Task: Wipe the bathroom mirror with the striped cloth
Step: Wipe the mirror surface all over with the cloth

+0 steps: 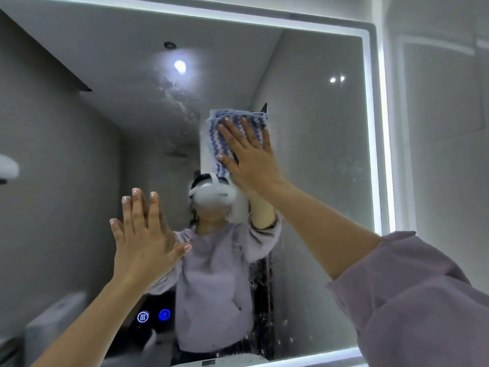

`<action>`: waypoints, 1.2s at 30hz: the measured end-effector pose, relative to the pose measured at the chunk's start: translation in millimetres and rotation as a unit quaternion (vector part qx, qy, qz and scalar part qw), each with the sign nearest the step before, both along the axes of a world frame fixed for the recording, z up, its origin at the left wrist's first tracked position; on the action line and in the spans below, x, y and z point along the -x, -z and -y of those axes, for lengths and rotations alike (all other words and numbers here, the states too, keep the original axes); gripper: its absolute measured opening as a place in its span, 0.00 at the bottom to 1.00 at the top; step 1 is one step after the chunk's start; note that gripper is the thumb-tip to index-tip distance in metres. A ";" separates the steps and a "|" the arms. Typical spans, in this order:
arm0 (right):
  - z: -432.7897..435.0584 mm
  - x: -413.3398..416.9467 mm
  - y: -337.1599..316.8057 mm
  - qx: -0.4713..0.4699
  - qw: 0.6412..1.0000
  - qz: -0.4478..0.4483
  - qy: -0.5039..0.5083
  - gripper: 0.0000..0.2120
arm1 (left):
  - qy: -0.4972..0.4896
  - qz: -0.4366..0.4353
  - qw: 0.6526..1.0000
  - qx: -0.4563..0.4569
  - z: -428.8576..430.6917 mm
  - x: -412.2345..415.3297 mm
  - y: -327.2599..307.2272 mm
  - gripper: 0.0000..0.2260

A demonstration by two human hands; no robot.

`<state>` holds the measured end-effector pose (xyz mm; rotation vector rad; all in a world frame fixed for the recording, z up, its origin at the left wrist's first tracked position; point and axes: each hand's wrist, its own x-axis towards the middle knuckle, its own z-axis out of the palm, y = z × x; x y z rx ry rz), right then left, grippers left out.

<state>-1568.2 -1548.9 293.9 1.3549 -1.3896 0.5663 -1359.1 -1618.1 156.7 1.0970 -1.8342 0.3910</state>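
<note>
The cloth (236,140) is under the right hand (251,160), pressed flat on the mirror (317,154). It is folded into a thick pad with blue and white wavy stripes. It looks soft and light, so it will bend and bunch up easily, and it may be a bit damp, though that is hard to tell. It could slide out from under the hand if the hand does not push. The best way to hold it looks like a flat palm in the middle, with the fingers spread over the top so the folds stay together. The right hand is open and flat on the cloth, not closed around it. The cloth sticks out above the fingertips and past the thumb side. The left hand (144,245) is lower and off to the other side, open with fingers up, and it seems to lean on the glass, holding nothing. The mirror is hard and smooth and could break, so a gentle push looks right. There are water drops and streaks above the cloth and down below the right arm, so those spots still look unwiped. The glowing frame (375,128) runs around the glass beyond the right hand. Two small blue buttons (153,316) shine below the left wrist. The part of the cloth under the palm is hidden. The bottom of the mirror is cut off, and the left edge is blurry.
</note>
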 end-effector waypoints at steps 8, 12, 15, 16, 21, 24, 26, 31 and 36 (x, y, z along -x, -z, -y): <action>-15.3 30.2 -25.7 0.098 0.959 0.252 -0.085 0.26 | -0.009 0.010 1.000 -0.005 -4.2 -0.1 -1.9 0.53; -10.1 0.9 -6.3 0.036 0.993 0.100 -0.045 0.27 | -0.013 0.008 1.000 0.011 -1.4 -0.3 -0.5 0.53; 8.3 -28.1 7.9 -0.027 0.999 -0.021 -0.041 0.26 | -0.010 0.004 1.000 0.012 0.0 0.4 -0.1 0.53; 12.1 -33.5 8.3 -0.038 0.998 -0.041 -0.031 0.26 | -0.011 0.006 1.000 0.009 -0.7 0.2 0.3 0.53; 3.8 -23.1 -12.2 -0.041 0.998 -0.041 -0.012 0.27 | -0.011 0.009 1.000 0.010 -3.6 -2.7 0.8 0.52; -10.7 1.9 -31.0 -0.011 0.997 0.066 -0.031 0.27 | -0.015 0.011 1.000 0.018 -2.9 -2.0 -0.2 0.53; -20.7 21.2 -37.6 0.018 0.991 0.129 -0.033 0.27 | -0.013 0.010 1.000 0.010 -2.6 -2.1 -0.4 0.53; -22.1 18.3 -32.3 0.021 0.979 0.199 -0.051 0.28 | -0.010 0.009 1.000 0.019 -0.4 -2.0 1.2 0.53; 0.2 -28.1 -2.6 -0.050 0.998 0.021 -0.015 0.29 | -0.016 0.009 1.000 0.024 -0.9 -0.9 1.0 0.54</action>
